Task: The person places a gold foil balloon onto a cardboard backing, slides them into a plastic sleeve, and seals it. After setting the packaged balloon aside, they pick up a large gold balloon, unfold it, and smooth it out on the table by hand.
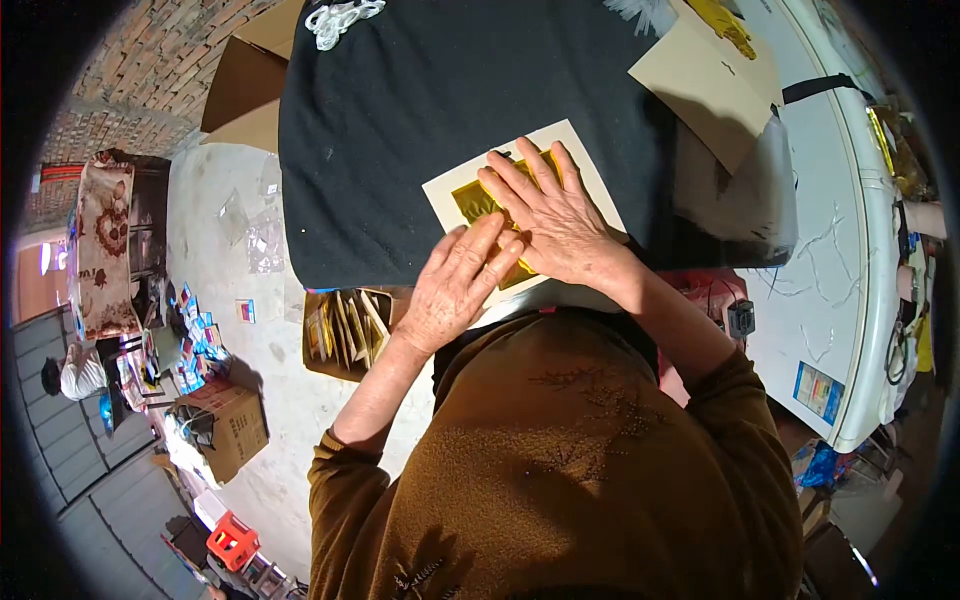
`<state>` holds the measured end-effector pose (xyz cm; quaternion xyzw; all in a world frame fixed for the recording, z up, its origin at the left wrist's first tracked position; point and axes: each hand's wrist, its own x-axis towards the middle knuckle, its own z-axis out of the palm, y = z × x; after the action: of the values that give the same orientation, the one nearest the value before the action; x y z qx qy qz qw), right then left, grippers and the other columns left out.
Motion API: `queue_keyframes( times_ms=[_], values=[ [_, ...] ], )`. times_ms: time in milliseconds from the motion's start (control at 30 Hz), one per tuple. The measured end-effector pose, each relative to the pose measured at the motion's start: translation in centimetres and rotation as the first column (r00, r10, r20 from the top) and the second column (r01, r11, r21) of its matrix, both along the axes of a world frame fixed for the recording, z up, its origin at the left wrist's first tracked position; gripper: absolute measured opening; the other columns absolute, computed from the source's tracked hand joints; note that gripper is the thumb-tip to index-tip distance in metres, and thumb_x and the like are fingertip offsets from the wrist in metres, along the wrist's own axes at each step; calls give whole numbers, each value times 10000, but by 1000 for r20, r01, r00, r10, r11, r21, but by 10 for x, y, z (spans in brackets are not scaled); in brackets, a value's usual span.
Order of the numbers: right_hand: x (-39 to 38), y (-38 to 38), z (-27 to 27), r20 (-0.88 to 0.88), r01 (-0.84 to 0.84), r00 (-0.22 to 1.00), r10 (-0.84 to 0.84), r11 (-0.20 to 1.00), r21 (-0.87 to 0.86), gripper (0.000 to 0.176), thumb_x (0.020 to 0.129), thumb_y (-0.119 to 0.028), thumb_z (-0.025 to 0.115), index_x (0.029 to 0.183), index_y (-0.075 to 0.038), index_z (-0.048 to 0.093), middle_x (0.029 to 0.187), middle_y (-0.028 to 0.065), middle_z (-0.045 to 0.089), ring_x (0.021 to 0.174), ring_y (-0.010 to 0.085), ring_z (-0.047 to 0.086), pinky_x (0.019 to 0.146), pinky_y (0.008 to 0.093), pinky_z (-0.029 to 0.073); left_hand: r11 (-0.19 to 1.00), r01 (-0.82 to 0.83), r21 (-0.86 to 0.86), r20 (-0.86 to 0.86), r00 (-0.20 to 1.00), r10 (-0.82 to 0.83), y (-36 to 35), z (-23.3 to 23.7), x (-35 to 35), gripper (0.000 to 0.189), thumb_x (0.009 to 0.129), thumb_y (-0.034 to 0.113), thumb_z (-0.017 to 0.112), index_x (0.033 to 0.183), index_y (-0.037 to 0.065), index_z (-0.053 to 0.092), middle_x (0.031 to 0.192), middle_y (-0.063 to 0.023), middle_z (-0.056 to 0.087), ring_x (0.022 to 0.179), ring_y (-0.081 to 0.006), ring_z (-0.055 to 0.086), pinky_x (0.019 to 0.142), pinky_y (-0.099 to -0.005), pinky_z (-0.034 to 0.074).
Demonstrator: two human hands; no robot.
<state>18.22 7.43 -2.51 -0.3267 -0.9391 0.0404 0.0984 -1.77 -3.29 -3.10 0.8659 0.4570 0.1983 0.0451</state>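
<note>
A cream card (pixel 590 170) with a shiny gold foil panel (pixel 476 201) lies tilted on the black cloth (pixel 380 180), at its near edge. Flat across the foil rests my right hand (pixel 555 225), its fingers stretched out and slightly spread. My left hand (pixel 462 280) is beside it, with bent fingertips touching the foil's lower left part near the right palm. Both hands cover much of the panel, so its pattern is mostly hidden. Neither hand grips anything that I can see.
More cream cards (pixel 700 90) and a gold foil piece (pixel 727 25) lie at the upper right. Clear plastic strips (pixel 340 20) sit at the upper left. Below the table's left edge stands a box of cards (pixel 345 330). A white surface (pixel 810 270) extends on the right.
</note>
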Motion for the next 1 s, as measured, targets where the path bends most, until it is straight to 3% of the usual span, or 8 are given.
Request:
queue_keyframes(
  times_ms=[100,233,333,533,700,733,900,1000],
  values=[
    [1,1,0,4,2,1000,-2,1000,29,689,993,-429,511,1577,-86,384,1651,133,310,1552,368,161,1250,602,32,1000,-4,12,-2,1000,4,12,15,-8,905,731,49,700,1578,148,399,1627,-205,345,1502,-329,362,1239,-492,284],
    [1,0,2,-16,-8,1000,8,1000,25,653,1029,-427,442,1568,-62,387,1639,137,328,1545,350,189,1251,592,61,996,-59,-65,-144,988,49,23,22,-4,940,705,48,692,1579,32,346,1620,-229,340,1519,-357,325,1258,-479,256],
    [1,0,7,-4,-4,1000,5,999,45,637,1055,-431,389,1550,-31,398,1610,157,371,1529,350,233,1249,583,89,997,-70,-42,-163,985,62,23,14,-2,923,714,61,675,1575,16,346,1620,-226,342,1518,-357,328,1257,-478,261],
    [2,3,8,-109,13,994,-20,998,-63,623,1080,-423,332,1558,-26,368,1595,172,396,1540,324,244,1252,575,85,1000,-29,-11,-217,976,26,26,7,-6,753,843,136,587,1548,-25,379,1595,-266,364,1498,-400,347,1219,-511,295],
    [15,-1,23,-193,-87,980,49,977,-194,710,1007,-484,531,1550,-43,413,1624,184,360,1563,321,226,1263,587,43,999,24,24,-247,969,-17,30,-1,-11,639,924,131,507,1528,-52,404,1595,-303,351,1487,-435,360,1194,-534,324],
    [19,-3,25,-163,-110,983,84,981,-157,798,975,-577,544,1541,-27,423,1604,202,388,1548,333,268,1263,586,71,999,37,39,-266,964,-25,30,-1,-12,634,926,132,507,1524,-54,409,1591,-306,359,1481,-438,371,1189,-536,334],
    [41,-20,22,-134,-123,985,110,988,-90,1026,873,-793,483,1508,11,457,1560,213,453,1504,339,365,1265,545,157,999,19,35,-275,961,-8,31,7,-9,594,941,113,540,1507,-40,441,1575,-280,398,1462,-407,410,1174,-521,355],
    [48,-24,25,-75,-117,990,116,993,-11,985,894,-784,462,1498,-7,479,1556,189,467,1491,300,393,1280,504,167,998,-24,65,-278,960,41,29,3,-8,557,988,120,509,1523,-15,430,1592,-245,398,1459,-376,420,1156,-496,361]
  ],
)
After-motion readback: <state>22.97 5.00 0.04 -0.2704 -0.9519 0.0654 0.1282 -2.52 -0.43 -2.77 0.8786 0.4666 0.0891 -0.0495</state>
